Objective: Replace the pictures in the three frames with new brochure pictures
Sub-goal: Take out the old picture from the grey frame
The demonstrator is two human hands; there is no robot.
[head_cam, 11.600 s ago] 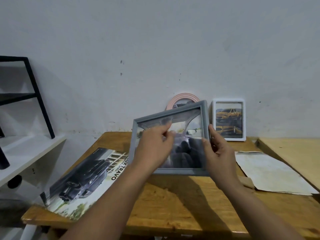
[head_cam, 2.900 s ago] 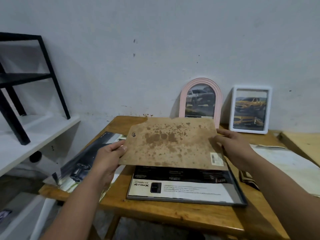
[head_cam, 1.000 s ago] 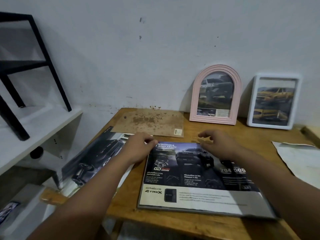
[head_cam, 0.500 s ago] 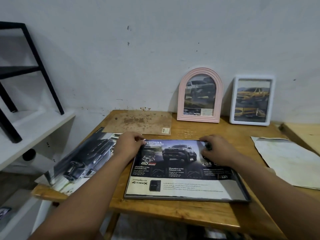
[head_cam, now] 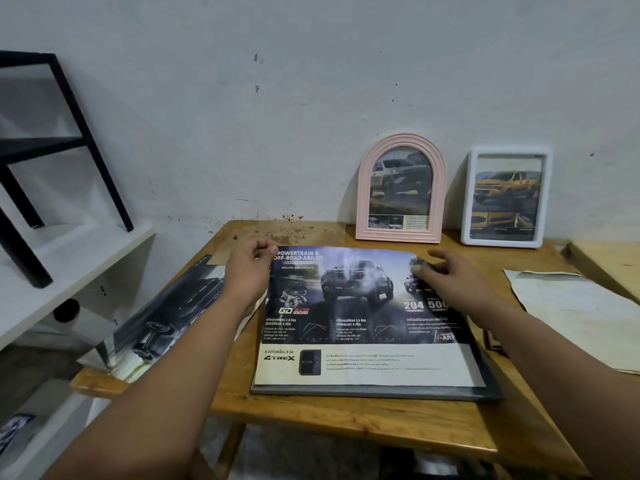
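Bare desk [head_cam: 346, 420] on the near side of the fingers [head_cam: 420, 270], past the grey frame [head_cam: 377, 391]. Beyond the fingers: stained backing board [head_cam: 294, 235], pink arched frame [head_cam: 401, 188] and white frame [head_cam: 506, 197] leaning on the wall. Left of them a truck brochure [head_cam: 166, 317] overhangs the edge; right, a creased paper sheet [head_cam: 575, 310].
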